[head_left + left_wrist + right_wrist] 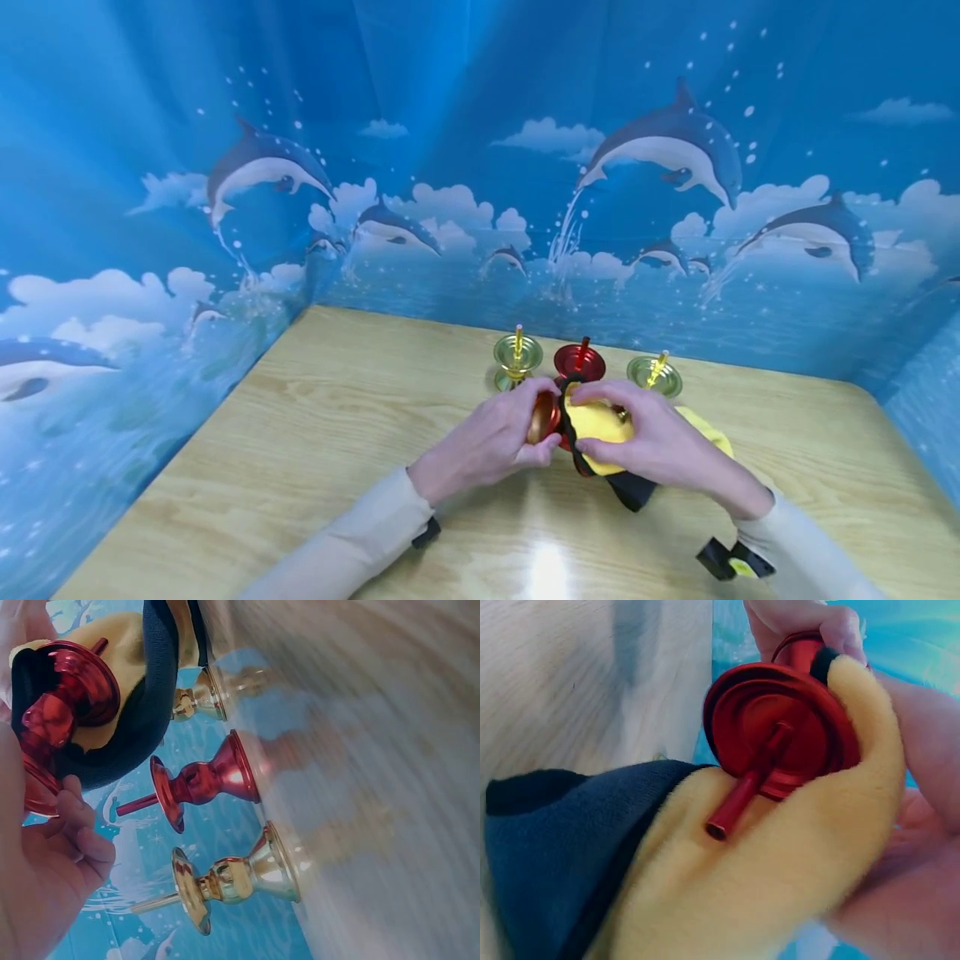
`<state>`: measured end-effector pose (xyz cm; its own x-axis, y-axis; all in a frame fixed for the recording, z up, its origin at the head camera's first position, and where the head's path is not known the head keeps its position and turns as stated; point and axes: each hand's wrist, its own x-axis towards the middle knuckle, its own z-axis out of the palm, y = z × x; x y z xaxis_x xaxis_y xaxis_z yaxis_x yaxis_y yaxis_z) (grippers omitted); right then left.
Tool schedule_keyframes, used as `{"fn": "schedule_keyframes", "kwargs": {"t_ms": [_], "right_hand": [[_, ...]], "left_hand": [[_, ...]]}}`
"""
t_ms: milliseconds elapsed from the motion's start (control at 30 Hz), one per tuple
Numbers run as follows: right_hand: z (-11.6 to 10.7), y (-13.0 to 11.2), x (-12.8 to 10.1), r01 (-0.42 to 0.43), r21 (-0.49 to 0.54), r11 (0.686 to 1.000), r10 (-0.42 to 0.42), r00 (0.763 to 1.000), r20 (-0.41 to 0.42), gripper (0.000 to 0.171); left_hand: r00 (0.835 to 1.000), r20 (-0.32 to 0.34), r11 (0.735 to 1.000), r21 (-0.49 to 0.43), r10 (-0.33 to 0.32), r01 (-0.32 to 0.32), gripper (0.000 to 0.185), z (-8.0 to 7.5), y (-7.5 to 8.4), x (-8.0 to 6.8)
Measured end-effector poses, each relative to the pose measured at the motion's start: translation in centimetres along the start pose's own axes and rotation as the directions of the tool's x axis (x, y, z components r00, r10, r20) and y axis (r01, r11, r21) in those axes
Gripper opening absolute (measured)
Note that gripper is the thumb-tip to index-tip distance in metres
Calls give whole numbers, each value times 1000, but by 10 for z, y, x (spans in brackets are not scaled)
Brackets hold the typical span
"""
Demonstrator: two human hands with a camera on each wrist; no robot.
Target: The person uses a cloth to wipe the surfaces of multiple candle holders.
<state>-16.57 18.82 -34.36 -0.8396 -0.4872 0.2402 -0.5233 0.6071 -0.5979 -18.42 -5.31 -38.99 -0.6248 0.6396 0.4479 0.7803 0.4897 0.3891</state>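
1. Three metal candlesticks stand in a row on the wooden table point(315, 417) just behind the hands: a gold candlestick point(517, 358) at left, a red candlestick point(579, 360) in the middle, and a second gold one point(654, 374) at right, partly hidden by the right hand.
2. The left hand point(491, 442) curls its fingers round the base of a red candlestick held on its side point(780, 731), low over the table's middle.
3. The right hand point(652, 437) grips a fleecy yellow cloth with a dark blue edge point(780, 877), pressed against the holder's glossy round dish and thin spike.
4. A dolphin-printed blue backdrop point(675, 158) encloses the table.
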Motion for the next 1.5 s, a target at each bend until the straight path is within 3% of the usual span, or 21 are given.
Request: {"fn": "schedule_keyframes", "kwargs": {"t_ms": [133,267,367,467,533,633,700,767,833,967,1067,1300,1400,1500], "right_hand": [[-1,2,3,-37,16,999,35,994,107,41],[2,2,4,-42,34,999,37,991,127,41],[8,-2,3,5,-22,1000,-3,998,58,40],[19,-8,0,106,-201,974,-121,991,-64,40],[29,-12,-2,163,-355,921,-230,961,-155,42],[41,-13,-4,197,-514,835,-371,891,-263,46],[45,-12,-3,210,-540,815,-424,852,-308,47],[46,-9,-3,233,-520,822,-445,832,-331,48],[44,-7,-2,252,-477,842,-433,843,-320,49],[32,-3,0,245,-361,900,-338,915,-220,54],[27,0,0,223,-270,937,-272,949,-159,55],[31,3,2,199,-178,964,-231,956,-179,49],[29,1,3,166,-153,974,-192,966,-176,50],[25,-1,4,123,-126,984,-142,977,-159,51]], "left_hand": [[999,-27,997,67,47,-45,52,0,-1,1],[998,-41,994,99,49,-45,52,2,0,1],[999,-41,999,54,-1,4,51,4,1,0],[995,-29,995,-35,-98,97,50,6,3,-1],[986,-11,981,-102,-167,165,50,7,5,0],[962,12,941,-205,-273,269,48,7,7,2],[944,10,909,-265,-330,321,47,7,9,3],[929,2,885,-303,-371,354,46,7,11,3],[925,-13,879,-317,-379,356,46,6,12,3],[949,-32,902,-324,-313,287,48,7,12,3],[962,-35,912,-329,-272,245,49,8,11,4],[972,53,917,-324,-229,233,51,-2,8,1],[976,109,940,-267,-190,213,59,-10,4,-1],[987,116,980,-151,-115,132,65,-15,-3,-1]]}}
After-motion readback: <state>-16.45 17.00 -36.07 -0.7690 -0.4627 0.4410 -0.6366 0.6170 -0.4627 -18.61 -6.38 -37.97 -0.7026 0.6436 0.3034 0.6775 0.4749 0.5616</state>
